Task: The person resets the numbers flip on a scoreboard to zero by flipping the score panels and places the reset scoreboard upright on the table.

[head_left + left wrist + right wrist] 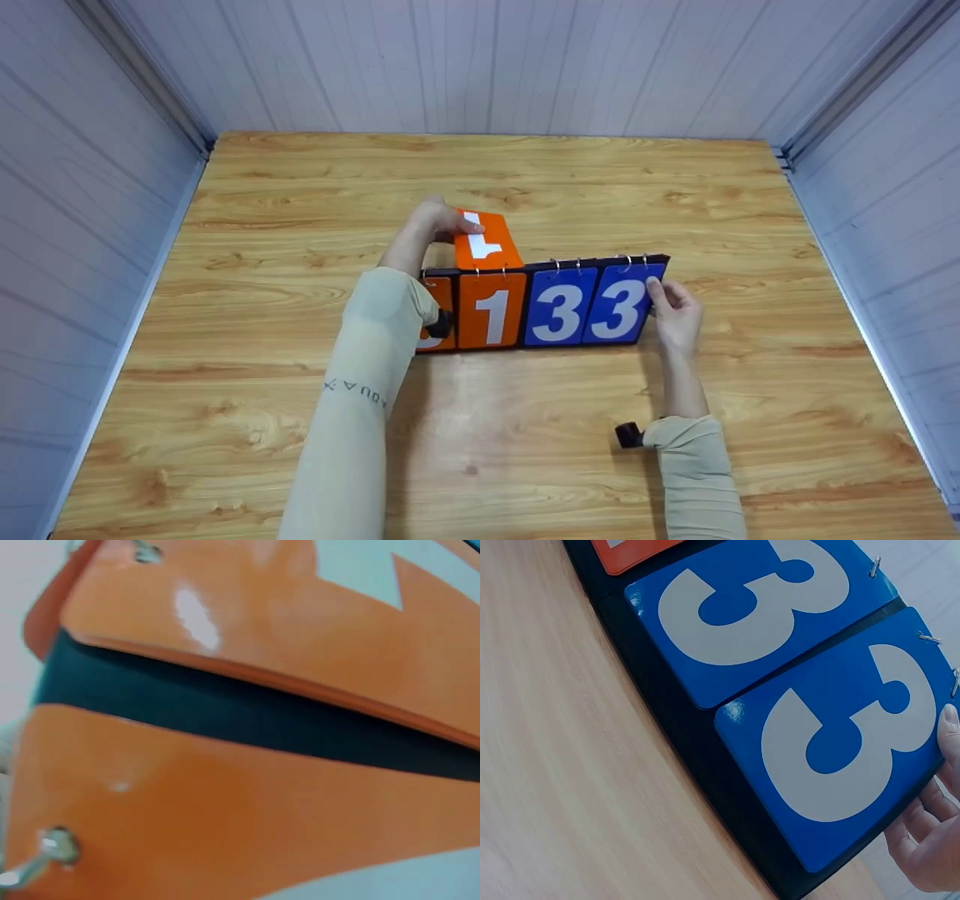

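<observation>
A flip scoreboard (544,304) stands on the wooden table (525,172). It shows an orange card partly hidden behind my left forearm, an orange 1 (493,311) and two blue 3 cards (559,307). My left hand (459,225) pinches an orange card (484,241) lifted up over the rings, its white digit upside down. My right hand (661,294) grips the scoreboard's right edge, thumb on the front beside the last blue 3 (840,750) and fingers (926,836) curled behind. The left wrist view is filled by blurred orange cards (225,795) and a metal ring (56,846).
White panelled walls (480,60) close the table in at the back and on both sides. Bare wood lies in front of and behind the scoreboard. A small black camera (628,433) sits at my right wrist.
</observation>
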